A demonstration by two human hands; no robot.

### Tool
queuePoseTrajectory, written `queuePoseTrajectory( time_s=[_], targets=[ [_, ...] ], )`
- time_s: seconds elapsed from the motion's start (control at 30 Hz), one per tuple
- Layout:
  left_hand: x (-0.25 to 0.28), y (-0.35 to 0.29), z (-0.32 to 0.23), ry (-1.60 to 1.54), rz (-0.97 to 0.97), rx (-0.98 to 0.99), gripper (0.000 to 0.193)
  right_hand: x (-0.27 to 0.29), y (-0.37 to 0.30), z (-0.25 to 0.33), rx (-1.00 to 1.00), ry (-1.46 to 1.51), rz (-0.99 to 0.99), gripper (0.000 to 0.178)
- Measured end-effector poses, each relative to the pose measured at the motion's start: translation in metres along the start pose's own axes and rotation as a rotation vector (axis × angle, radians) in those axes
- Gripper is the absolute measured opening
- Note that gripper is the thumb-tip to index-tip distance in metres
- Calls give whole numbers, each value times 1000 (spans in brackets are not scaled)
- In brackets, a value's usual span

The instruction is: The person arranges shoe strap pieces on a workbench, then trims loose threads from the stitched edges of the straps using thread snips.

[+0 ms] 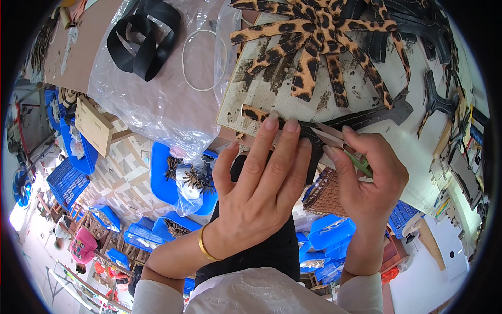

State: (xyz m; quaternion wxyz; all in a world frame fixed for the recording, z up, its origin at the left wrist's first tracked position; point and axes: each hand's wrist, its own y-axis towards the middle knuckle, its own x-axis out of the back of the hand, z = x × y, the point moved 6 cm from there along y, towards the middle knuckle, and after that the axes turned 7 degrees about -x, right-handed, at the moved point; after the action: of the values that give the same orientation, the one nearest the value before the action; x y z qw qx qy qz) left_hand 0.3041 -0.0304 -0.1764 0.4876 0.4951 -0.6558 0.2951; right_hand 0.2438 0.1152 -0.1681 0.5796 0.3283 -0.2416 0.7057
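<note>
My left hand (pixel 257 193) lies with fingers stretched out, its fingertips pressing on a short leopard-print strap (pixel 253 112) and dark material at the front edge of a stained white board (pixel 230 102). In my right hand (pixel 375 175), thumb and fingers grip a green-handled knife (pixel 358 163); its thin blade seems to point left toward the left fingertips. A dark stitched strip (pixel 374 116) runs along the board to the right of my fingers. Beyond it, leopard-print straps (pixel 323 39) fan out from a central bunch. What lies beneath my left palm is hidden.
A coiled black band (pixel 141 39) and a pale ring (pixel 184 52) lie on clear plastic sheeting (pixel 125 99) at left. Dark strap pieces (pixel 439 97) are at right. Below the table are blue bins (pixel 162 180) and a brown woven-textured piece (pixel 325 196). People (pixel 83 245) are far left.
</note>
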Motion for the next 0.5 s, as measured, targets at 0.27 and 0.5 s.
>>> queuePoseTrajectory(
  time_s=[0.27, 0.5],
  targets=[
    [1, 1, 0, -11, 10, 0, 60, 3, 1, 3, -29, -34, 21, 19],
    [3, 2, 0, -24, 15, 4, 62, 5, 2, 4, -44, -54, 41, 19]
  ],
)
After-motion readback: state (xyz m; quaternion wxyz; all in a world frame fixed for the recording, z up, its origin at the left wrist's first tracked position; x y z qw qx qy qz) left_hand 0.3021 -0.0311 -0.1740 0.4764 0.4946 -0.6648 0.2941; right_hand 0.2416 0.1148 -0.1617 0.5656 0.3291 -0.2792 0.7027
